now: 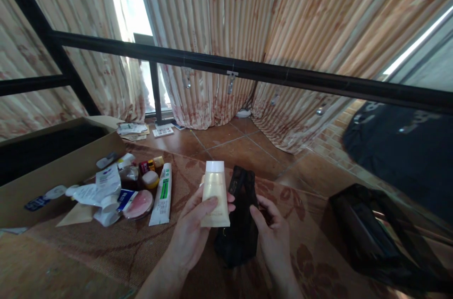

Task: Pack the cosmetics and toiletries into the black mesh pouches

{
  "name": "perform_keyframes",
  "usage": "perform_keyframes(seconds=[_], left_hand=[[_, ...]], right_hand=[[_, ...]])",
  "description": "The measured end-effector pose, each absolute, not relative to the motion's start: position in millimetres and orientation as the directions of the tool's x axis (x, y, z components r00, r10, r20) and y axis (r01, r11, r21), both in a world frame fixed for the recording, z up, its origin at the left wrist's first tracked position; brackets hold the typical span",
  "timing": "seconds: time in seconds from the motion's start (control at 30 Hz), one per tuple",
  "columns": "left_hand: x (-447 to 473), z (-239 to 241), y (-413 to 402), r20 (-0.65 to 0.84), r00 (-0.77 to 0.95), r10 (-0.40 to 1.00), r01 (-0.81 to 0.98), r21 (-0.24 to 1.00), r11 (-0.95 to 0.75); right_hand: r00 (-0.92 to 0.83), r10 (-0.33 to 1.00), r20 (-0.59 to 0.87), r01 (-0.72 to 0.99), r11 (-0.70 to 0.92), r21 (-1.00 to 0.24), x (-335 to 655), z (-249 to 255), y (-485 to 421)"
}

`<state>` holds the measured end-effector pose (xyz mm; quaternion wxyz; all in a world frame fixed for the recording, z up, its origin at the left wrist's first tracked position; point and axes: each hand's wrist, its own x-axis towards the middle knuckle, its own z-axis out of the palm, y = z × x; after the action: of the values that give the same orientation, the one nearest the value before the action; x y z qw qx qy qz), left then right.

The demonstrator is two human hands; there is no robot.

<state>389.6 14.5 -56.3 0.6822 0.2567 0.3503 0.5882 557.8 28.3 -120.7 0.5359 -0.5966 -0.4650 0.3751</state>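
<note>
A cream-coloured squeeze tube (215,195) with a white cap pointing up sits in my left hand (194,223), the thumb across its front. Just right of it is a black fabric pouch (239,228) with two strap-like upper ends, lying over the patterned cloth. My right hand (271,228) pinches the pouch's right edge between thumb and fingers. To the left lies a white tube with a green label (163,195), apart from my hands. Beyond it is a pile of toiletries: a round pink container (138,204), a yellow-and-white jar (150,179) and several white tubes.
A cardboard box (116,145) with dark contents stands at the left. On the right rests a shiny black bag (371,237). A black metal bar (208,65) crosses in front of the curtains (233,11). Papers (132,130) lie on the tiled floor (226,145).
</note>
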Motion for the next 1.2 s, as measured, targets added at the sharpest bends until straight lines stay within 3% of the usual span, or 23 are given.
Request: perform_keyframes(seconds=[0.4, 0.77, 1.2], left_hand=[[386.5, -57.9, 14.8, -0.164, 0.076, 0.984, -0.664, 0.727, 0.172], [386.9, -53.3, 17.9, -0.280, 0.050, 0.959, -0.774, 0.595, 0.214], [385.8, -52.1, 17.7, -0.282, 0.014, 0.959, -0.798, 0.575, 0.181]], right_hand=[[0.283, 0.955, 0.086, 0.194, 0.031, -0.981, 555.9, -116.0, 26.4], [0.310, 0.945, 0.108, 0.196, 0.048, -0.979, 557.3, -120.6, 27.8], [0.329, 0.939, 0.105, 0.167, 0.051, -0.985, 556.9, -123.5, 28.2]])
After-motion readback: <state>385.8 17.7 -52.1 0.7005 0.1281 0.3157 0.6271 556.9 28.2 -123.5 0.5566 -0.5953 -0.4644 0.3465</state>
